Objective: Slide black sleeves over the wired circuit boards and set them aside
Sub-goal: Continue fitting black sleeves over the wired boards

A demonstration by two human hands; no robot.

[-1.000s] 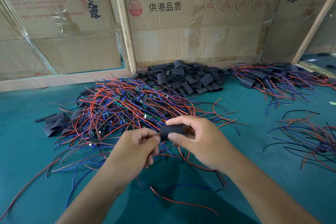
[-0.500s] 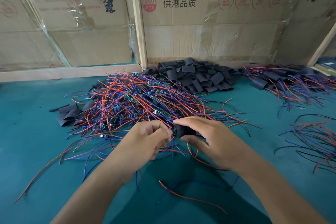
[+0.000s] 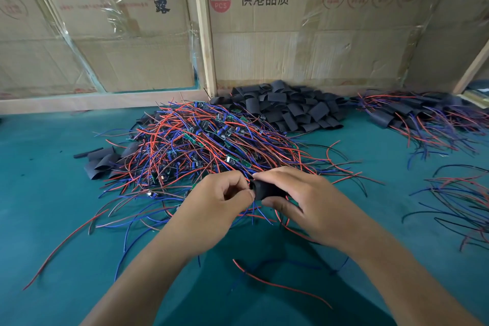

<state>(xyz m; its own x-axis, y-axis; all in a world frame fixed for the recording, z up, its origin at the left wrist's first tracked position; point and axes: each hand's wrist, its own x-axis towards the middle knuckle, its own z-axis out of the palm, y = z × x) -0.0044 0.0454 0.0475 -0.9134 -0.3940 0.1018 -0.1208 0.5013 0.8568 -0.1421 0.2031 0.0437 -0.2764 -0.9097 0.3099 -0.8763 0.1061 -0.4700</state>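
centrally, right hand [image 3: 312, 204] pinches a black sleeve [image 3: 267, 189] between thumb and forefinger, just above the green mat [image 3: 39, 193]. left hand [image 3: 219, 201] sits at the sleeve's left end, fingers curled and thumb pressed to forefinger; what it pinches there is hidden. board not visible at the sleeve. behind the hands lies a heap of wired boards [image 3: 201, 146] with red and blue leads. loose sleeves [image 3: 285, 107] are piled at the cardboard wall [image 3: 317, 48]. sleeved boards [image 3: 423, 111] lie at far right, well apart from the heap.
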